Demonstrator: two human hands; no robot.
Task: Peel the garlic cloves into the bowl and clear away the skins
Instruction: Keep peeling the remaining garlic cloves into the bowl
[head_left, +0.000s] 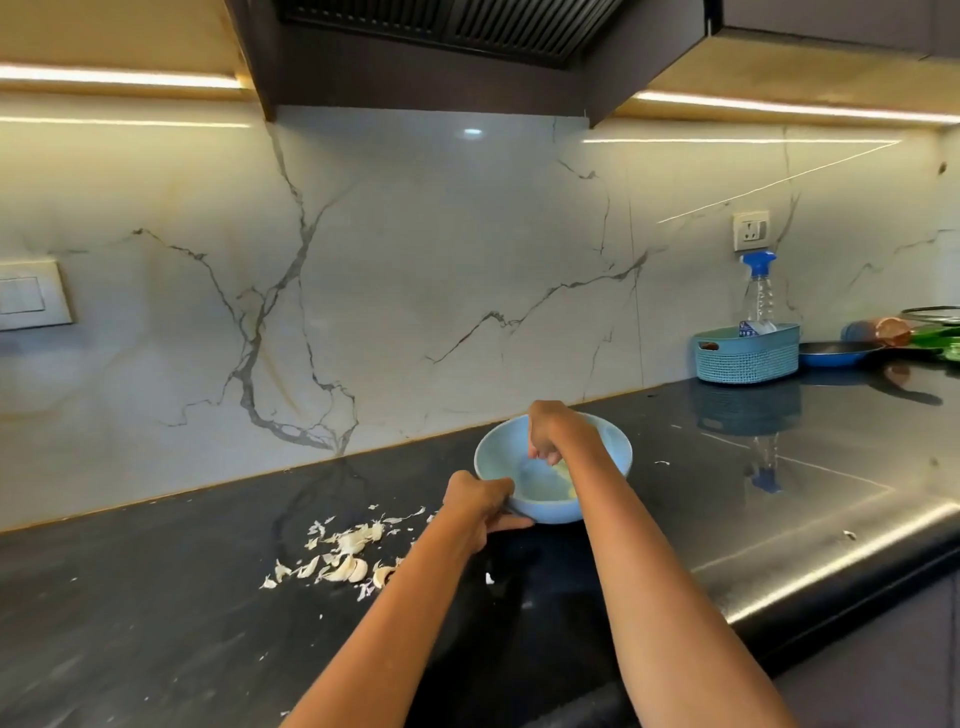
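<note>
**A:** So we've got our left hand (480, 501) pinching the near rim of the light blue bowl (498, 457), thumb side over the edge and a finger under it. The bowl looks tipped toward us a bit. Our right hand (553, 431) is down inside it, fingers curled in loosely. Can't tell if it's actually gripping anything.

**B:** Any garlic in there?

**A:** There's something pale yellow (563, 475) at the bottom next to the right fingers, probably cloves, but it's too blurry to be sure. The skins (345, 553) are scattered just left of the bowl, thin papery white flakes, a few curled pieces.

**B:** And the surface?

**A:** A black stone counter (156, 613), polished and faintly streaked, glossy enough to mirror stuff. The wall (415, 291) behind is white marble-look slab with grey veins. A dark hood (441, 52) hangs overhead, with warm strip lights under the cabinets.

**B:** Anything else around?

**A:** Far right, well apart from us: a blue woven-look plastic basket (746, 358) holding a clear spray bottle (759, 291) with a blue nozzle, a socket (750, 231) above it, and a blue pan (834, 353) beside it.
</note>
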